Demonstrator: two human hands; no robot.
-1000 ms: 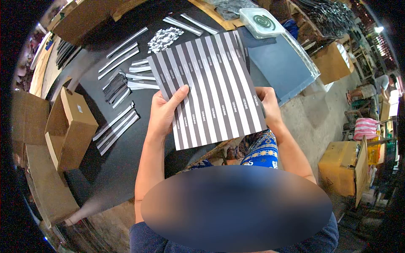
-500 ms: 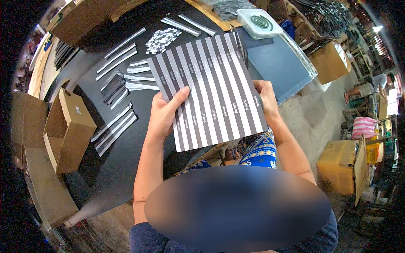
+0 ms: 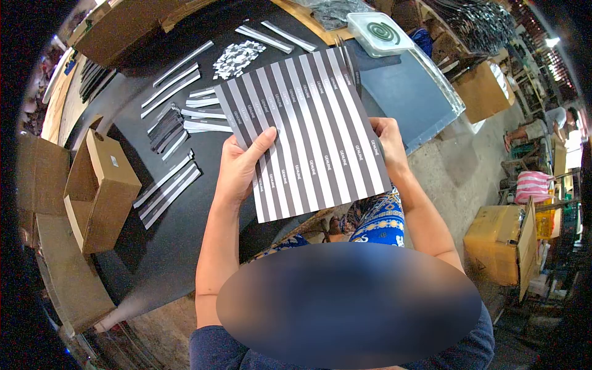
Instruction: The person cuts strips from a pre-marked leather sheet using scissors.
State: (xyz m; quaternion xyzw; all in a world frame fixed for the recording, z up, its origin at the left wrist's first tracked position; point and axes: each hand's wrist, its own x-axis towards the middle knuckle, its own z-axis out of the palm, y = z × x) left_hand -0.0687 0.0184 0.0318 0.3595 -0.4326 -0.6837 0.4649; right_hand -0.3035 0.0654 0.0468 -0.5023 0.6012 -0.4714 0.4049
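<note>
- The black table (image 3: pixel 185 253) is spreading beyond the sheet from about eight to twelve o'clock; an open carton (image 3: pixel 117 185) is standing near nine.
- The striped sheet (image 3: pixel 308 129), printed "GENUINE", is tilting at the centre, held up between both hands; a one-sided grip could, I judge, be letting it bow or crease.
- The left hand (image 3: pixel 237 166) is pinching its left edge, thumb on top; a hard press there could be denting it.
- The right hand (image 3: pixel 390 145) is closing around its right edge; I cannot tell what the hidden fingers are doing.
- Striped strips (image 3: pixel 206 114) are lying at ten o'clock, near the sheet; a low swing could be scattering them.
- Small cut pieces (image 3: pixel 237 60) are heaping loosely at eleven, likely sliding if brushed.
</note>
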